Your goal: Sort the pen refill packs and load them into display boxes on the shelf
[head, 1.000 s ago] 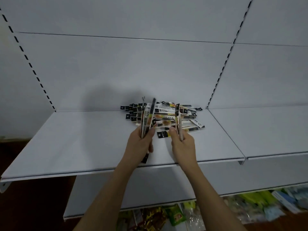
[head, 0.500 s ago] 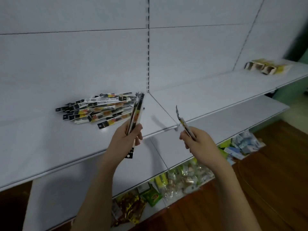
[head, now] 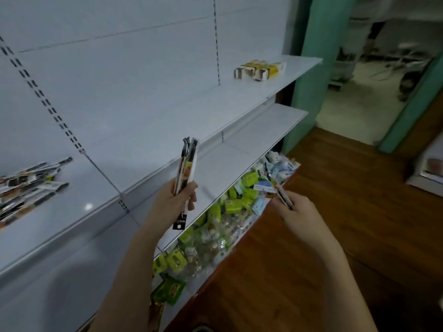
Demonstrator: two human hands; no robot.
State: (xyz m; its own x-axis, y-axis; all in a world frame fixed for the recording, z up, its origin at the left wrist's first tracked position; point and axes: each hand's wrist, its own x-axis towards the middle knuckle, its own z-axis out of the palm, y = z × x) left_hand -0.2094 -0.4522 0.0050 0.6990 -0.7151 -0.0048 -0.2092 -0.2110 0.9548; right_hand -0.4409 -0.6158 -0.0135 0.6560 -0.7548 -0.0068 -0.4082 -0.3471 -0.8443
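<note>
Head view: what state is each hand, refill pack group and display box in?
Left hand: grips an upright bundle of refill packs.
Right hand: pinches a single tilted refill pack.
Loose pile of refill packs: lying flat on white shelf.
Yellow-and-white cardboard display boxes: lying on their sides, open-ended.

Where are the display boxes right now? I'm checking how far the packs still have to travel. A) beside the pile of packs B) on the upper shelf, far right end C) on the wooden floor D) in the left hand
B: the display boxes stand at the far right end of the upper shelf, well away from the pile of packs at its left.
</note>
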